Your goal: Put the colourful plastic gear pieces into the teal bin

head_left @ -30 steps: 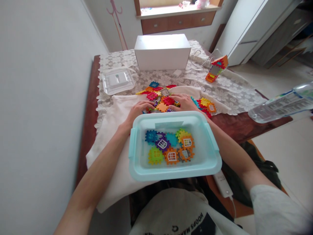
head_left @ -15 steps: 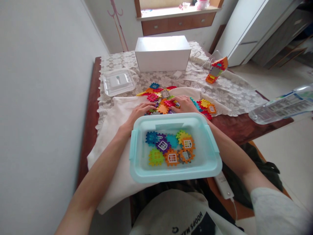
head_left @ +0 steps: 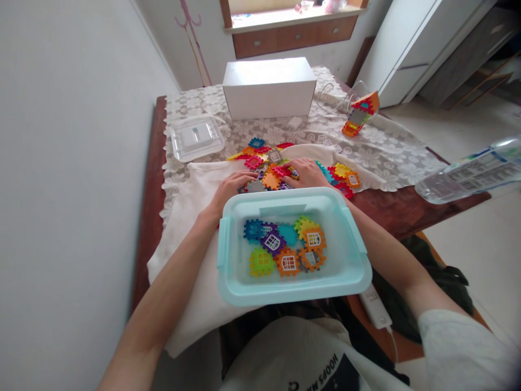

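A pile of colourful toothed plastic building pieces lies on the white cloth behind the tub. My left hand rests at the pile's left side, fingers stretched out near a grey piece. On the right, my right hand has its thumb and fingers around a red building piece. In front of both hands sits a pale turquoise plastic tub. Inside it are several pieces, among them a purple window piece and a lime-green one. The tub's rim hides the near part of the pile.
A clear lid lies at the left, and a white box stands at the back. An assembled toy house stands at the right rear. A clear plastic bottle juts in from the right. The white cloth covers part of the table.
My left hand has drawn back slightly to the left, and more of the grey piece beside it shows. My right hand stays at the red piece. The view has shifted slightly.
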{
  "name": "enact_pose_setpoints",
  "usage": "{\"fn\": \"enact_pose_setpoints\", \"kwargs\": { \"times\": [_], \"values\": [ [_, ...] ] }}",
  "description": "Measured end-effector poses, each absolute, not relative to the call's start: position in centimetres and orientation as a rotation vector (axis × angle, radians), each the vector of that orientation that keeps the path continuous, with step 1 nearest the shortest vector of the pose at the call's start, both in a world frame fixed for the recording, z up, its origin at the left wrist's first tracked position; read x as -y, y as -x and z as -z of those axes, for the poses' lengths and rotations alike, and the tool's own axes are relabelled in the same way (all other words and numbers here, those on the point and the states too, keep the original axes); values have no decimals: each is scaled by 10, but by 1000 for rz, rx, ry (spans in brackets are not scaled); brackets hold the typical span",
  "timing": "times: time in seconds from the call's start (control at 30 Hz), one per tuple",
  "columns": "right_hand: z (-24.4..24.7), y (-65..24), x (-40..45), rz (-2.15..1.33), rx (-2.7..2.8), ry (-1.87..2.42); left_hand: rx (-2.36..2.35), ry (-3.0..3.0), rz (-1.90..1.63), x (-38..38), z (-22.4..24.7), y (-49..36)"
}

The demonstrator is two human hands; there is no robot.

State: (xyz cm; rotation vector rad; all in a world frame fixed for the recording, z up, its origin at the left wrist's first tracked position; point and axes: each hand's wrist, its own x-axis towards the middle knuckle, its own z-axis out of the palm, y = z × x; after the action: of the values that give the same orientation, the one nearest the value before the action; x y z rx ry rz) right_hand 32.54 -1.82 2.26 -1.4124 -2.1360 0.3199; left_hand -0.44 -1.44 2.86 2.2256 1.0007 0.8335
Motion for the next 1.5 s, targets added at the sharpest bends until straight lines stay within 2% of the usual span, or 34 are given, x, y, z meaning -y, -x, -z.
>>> {"fn": "enact_pose_setpoints", "kwargs": {
  "times": [0.97,1.2,1.27,1.4,1.5],
  "values": [
    [-34,-327,24,-376,2178,1427,-977,-2321,-915,19,-26,3],
    [-34,-333,16,-462,1781,1149,-1002,-2332,-923,16,-21,4],
    [-39,-333,15,-555,1618,1069,-1008,-2332,-925,16,-20,5],
    [-53,-333,23,-1064,1253,753,-1003,-2320,-889,15,-20,6],
    [-65,-335,35,-1359,1338,578,-1015,-2314,-877,14,-20,6]
  ]
}}
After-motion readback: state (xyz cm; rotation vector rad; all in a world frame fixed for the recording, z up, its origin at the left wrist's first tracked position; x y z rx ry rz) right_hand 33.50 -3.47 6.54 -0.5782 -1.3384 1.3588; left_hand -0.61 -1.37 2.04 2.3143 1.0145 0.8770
